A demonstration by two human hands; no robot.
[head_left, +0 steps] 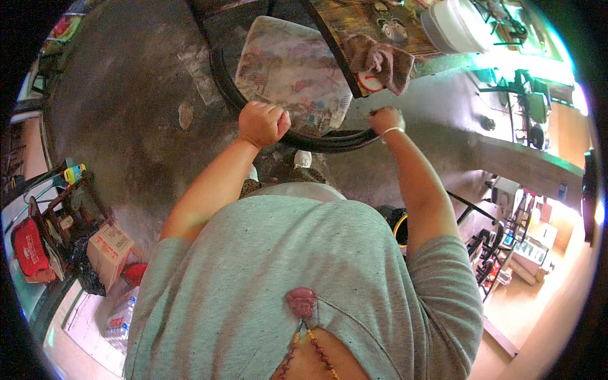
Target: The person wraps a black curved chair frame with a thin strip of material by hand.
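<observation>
A bundle of dark, rubber-looking hoops (pixel 329 143), smooth and black, curves in front of my waist and up the far left side. It could be tyres or hose; I cannot tell which. My left hand (pixel 263 123) is closed in a fist at the bundle's near left. Over at its right end, the fingers of my right hand (pixel 387 120), with a pale band at the wrist, are wrapped round the bundle. Within the curve lies a pale, mottled square seat or board (pixel 294 73) with rounded corners.
At the far right stands a worn wooden table (pixel 335 19) bearing a brown towel (pixel 386 63), a white bucket (pixel 457 26) and a red-rimmed round thing (pixel 370 81). A cardboard box (pixel 109 253) and a red bag (pixel 29 247) sit at left. Dark floor (pixel 133 114) spreads between.
</observation>
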